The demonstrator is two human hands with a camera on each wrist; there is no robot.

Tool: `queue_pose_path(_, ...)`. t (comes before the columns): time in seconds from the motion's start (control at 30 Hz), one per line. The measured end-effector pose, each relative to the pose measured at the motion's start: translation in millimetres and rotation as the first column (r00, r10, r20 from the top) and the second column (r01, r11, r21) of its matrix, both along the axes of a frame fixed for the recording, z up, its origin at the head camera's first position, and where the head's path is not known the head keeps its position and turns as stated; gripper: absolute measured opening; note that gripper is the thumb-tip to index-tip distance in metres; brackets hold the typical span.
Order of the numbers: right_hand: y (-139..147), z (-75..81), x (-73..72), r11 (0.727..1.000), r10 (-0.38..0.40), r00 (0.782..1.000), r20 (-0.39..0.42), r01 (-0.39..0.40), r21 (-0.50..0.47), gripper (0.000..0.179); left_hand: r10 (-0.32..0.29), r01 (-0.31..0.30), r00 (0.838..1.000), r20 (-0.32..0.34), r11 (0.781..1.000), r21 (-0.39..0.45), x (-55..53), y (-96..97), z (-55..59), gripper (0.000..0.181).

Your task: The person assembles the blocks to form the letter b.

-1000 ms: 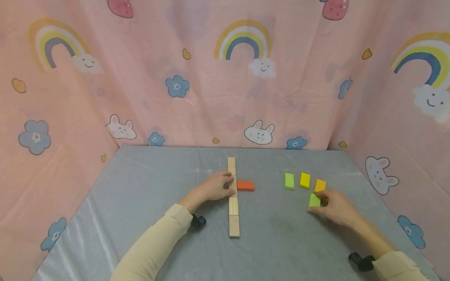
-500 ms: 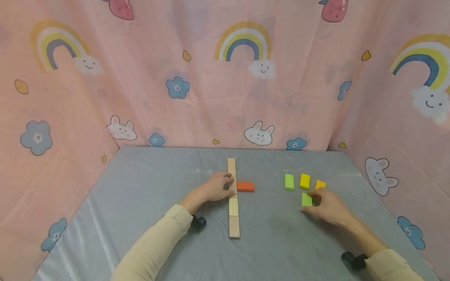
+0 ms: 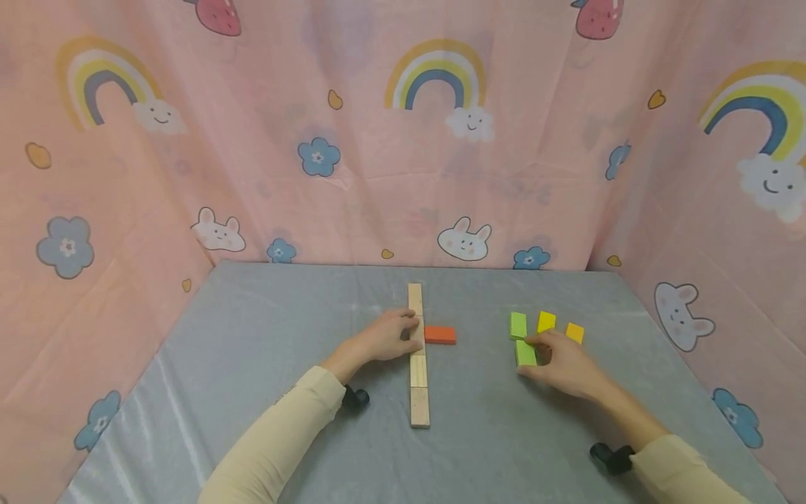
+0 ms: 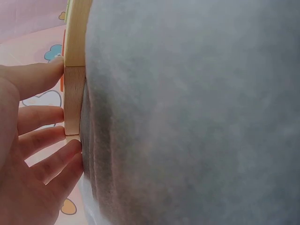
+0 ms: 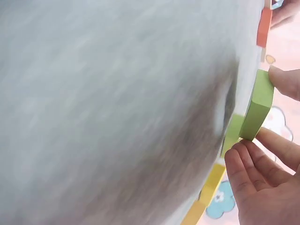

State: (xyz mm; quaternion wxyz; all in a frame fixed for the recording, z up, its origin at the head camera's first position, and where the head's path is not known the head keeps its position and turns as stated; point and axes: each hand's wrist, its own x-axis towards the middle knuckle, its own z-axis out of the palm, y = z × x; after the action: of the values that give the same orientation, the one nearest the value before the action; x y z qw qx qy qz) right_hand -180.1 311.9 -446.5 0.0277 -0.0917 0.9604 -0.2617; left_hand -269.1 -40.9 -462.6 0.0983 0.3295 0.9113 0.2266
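Several plain wooden blocks (image 3: 418, 371) lie end to end in a straight row. My left hand (image 3: 385, 334) rests at the left side of the row; in the left wrist view its thumb and fingertips (image 4: 57, 115) touch the wood, fingers fairly straight. Against the row's right side lies an orange-red block (image 3: 440, 335). My right hand (image 3: 569, 364) pinches a light green block (image 5: 258, 103) between thumb and finger. This block is just in front of another light green block (image 3: 518, 325); whether they touch is unclear.
Behind the right hand lie a yellow block (image 3: 546, 321), partly hidden by the fingers, and an orange-yellow block (image 3: 575, 332). A grey cloth (image 3: 283, 308) covers the table. Pink printed curtains (image 3: 378, 196) stand at the back and sides.
My right hand has carried the light green block leftward, from in front of the orange-yellow block to in front of the other green one. The left hand has stayed in place.
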Motion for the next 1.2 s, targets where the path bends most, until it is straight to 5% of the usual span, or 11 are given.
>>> queue_pose_path(0.83, -54, 3.6, -29.4, 0.992, 0.116, 0.993, -0.02, -0.117, -0.038, 0.054, 0.018, -0.018, 1.0, 0.024, 0.999, -0.028, -2.5, 1.7, -1.6, 0.059)
queue_pose_path(1.2, -73, -0.7, -37.1, 0.988, 0.142, 0.99, -0.016, -0.143, -0.055, 0.055, 0.008, -0.009, 1.0, -0.018, 0.999, -0.038, -1.0, 0.2, -1.8, 0.058)
